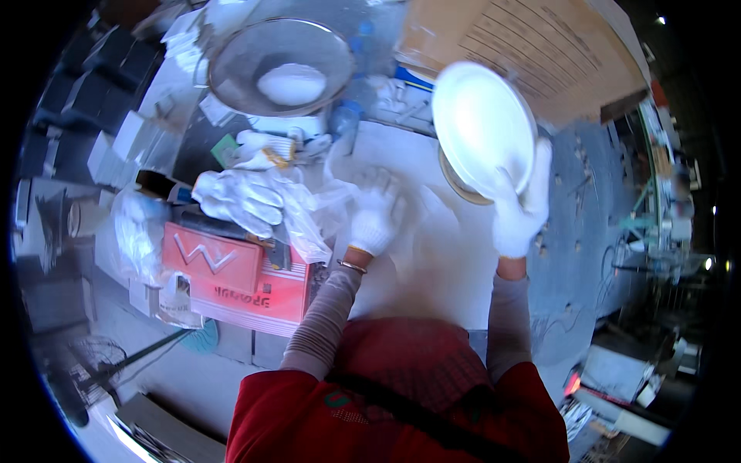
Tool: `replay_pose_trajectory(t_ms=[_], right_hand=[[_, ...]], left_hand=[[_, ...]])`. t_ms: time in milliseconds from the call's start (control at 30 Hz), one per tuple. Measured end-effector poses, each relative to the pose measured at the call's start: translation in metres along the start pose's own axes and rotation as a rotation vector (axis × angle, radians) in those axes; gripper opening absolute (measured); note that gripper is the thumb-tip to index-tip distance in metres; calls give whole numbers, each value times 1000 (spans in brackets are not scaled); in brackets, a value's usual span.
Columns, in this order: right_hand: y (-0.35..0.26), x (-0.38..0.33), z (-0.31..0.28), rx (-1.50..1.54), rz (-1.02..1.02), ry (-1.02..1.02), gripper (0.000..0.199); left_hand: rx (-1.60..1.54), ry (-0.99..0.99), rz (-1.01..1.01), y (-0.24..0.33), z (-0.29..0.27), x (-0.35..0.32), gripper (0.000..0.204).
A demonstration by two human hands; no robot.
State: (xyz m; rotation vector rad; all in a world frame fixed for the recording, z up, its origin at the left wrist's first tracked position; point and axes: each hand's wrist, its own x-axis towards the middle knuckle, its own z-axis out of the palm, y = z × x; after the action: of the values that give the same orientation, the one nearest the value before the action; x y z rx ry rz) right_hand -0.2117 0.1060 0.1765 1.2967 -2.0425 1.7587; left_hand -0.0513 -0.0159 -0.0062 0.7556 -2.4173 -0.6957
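My right hand (523,207), in a white glove, grips the lower rim of a round white plate (482,125) and holds it tilted above the white work surface (440,255). Part of a tan disc (460,187) shows just beneath the plate. In a white glove too, my left hand (376,213) rests palm down on the white surface, fingers spread, holding nothing. Crumpled clear plastic wrap (309,220) lies just left of that hand. A spare pair of white gloves (238,198) lies further left.
A metal bowl (279,65) with a white mound inside stands at the back. A red box (235,278) sits at the left front. A large cardboard box (525,46) stands at the back right. Small boxes and bags crowd the left side.
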Motion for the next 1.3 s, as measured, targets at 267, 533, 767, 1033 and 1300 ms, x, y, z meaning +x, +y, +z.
replay_pose_trajectory(t_ms=[267, 533, 767, 1033, 1300], right_hand=[[26, -118, -132, 192, 501, 472, 75], [40, -185, -156, 338, 643, 618, 79], [40, -181, -145, 330, 621, 655, 73], [49, -187, -156, 280, 642, 693, 67], [59, -197, -159, 372, 717, 771, 63]], left_hand=[[42, -211, 352, 30, 36, 44, 52], [-251, -322, 656, 25, 32, 22, 40], [-357, -299, 702, 24, 34, 57, 38], [-200, -503, 830, 36, 47, 62, 42], [-240, -745, 773, 61, 7, 61, 56]])
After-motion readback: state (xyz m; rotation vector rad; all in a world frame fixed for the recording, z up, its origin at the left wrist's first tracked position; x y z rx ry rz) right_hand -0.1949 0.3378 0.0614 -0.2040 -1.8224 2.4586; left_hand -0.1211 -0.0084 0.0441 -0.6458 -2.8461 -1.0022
